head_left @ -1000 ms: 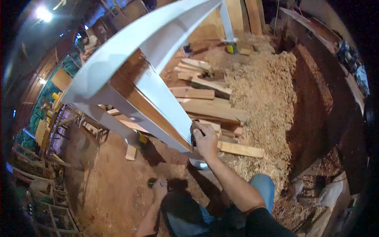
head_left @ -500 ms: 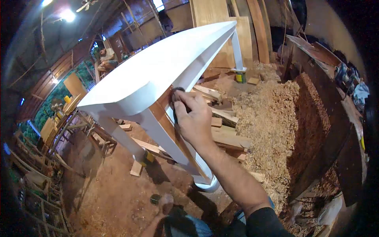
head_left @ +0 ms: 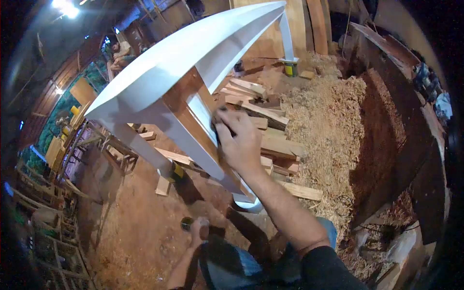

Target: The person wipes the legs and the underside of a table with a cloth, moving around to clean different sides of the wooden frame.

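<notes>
The right hand (head_left: pixel 238 137) is closed narrowly over a dark pad (head_left: pixel 218 117), pressing it to the brown-edged near end of a white table (head_left: pixel 154 67). The left hand (head_left: pixel 199 229), low on the near side, is closed at a small round container (head_left: pixel 186 224) just above the floor (head_left: pixel 128 227); its exact hold is too small to tell.

The table stands left of centre and runs from near to far, its top smooth, pale and curved along the edge. Bare brown wood (head_left: pixel 199 88) borders a white strip at the near end. The left leg (head_left: pixel 145 151) stands on a can (head_left: pixel 178 171) with a yellow band, and the far leg (head_left: pixel 287 43) stands on another, similar can (head_left: pixel 291 69).

The floor is reddish-brown earth, uneven and dusty, with shadows across it. Cut wood pieces (head_left: pixel 281 146) lie scattered right of the table, beside a broad heap of curly shavings (head_left: pixel 328 123). Farther right is a dark sloping sheet (head_left: pixel 411 179), with a pale blue cloth (head_left: pixel 442 104) at its far side.

Tall boards (head_left: pixel 317 26) lean at the far side. On the far left a person (head_left: pixel 123 54) sits beyond the table, under a bright lamp (head_left: pixel 71 11). A wooden rack (head_left: pixel 53 241) fills the near left.
</notes>
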Motion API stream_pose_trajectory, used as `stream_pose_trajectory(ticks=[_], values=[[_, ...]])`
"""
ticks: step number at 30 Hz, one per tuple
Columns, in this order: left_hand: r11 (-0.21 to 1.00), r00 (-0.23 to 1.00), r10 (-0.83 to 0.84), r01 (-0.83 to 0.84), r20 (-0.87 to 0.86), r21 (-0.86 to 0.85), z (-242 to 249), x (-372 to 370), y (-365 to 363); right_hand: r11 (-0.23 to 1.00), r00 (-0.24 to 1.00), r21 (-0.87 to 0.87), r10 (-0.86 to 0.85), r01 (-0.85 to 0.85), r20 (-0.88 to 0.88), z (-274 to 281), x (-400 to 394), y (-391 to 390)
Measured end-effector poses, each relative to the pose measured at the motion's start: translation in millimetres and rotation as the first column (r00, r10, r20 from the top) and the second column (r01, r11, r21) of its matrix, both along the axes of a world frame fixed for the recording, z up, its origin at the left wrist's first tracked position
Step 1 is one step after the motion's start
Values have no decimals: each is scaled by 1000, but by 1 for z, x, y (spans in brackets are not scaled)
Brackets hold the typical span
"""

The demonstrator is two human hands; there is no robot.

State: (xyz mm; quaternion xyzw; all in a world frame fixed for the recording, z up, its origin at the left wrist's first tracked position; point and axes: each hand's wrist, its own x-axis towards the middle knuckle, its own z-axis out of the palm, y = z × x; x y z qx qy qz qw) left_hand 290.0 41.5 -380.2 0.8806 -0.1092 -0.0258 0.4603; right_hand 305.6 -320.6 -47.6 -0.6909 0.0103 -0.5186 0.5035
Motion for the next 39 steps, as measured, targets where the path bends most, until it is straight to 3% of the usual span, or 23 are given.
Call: stream_pose_trajectory(ticks=[3,7,13,14,20,22,23,25,27,28,34,37,39], values=[[997,998,69,-69,-10,29,-2,-1,-2,991,984,122,-40,61,-171,-96,-2,11],[926,991,110,-132,80,355,26,-14,-20,949,896,266,-37,171,-442,-240,-9,20],[933,992,68,-103,110,346,41,-22,-26,922,680,213,-70,323,-729,-427,-7,28],[932,992,60,-96,112,350,39,-23,-23,901,610,248,-22,355,-792,-446,-6,31],[939,992,118,-125,39,319,41,-25,-22,903,553,259,29,342,-833,-452,-7,34],[926,989,119,-143,90,349,33,-20,-17,917,561,214,-14,338,-827,-424,-8,39],[921,987,126,-155,103,358,34,-19,-17,849,639,427,144,313,-756,-399,-7,40],[909,982,144,-180,121,377,53,-27,-29,597,755,777,412,199,-510,-341,-13,45],[908,987,137,-161,89,386,48,-23,-22,924,869,368,100,100,-486,-237,-30,37],[912,989,131,-148,71,381,39,-18,-14,955,921,292,65,54,-385,-189,-31,33],[938,992,61,-95,111,332,1,0,2,988,985,64,131,-138,109,45,-2,12],[970,995,15,-39,100,242,-7,5,4,994,981,51,87,-98,175,96,1,16],[982,995,-15,-5,102,191,-1,1,3,997,985,22,67,-71,159,78,-2,15]])
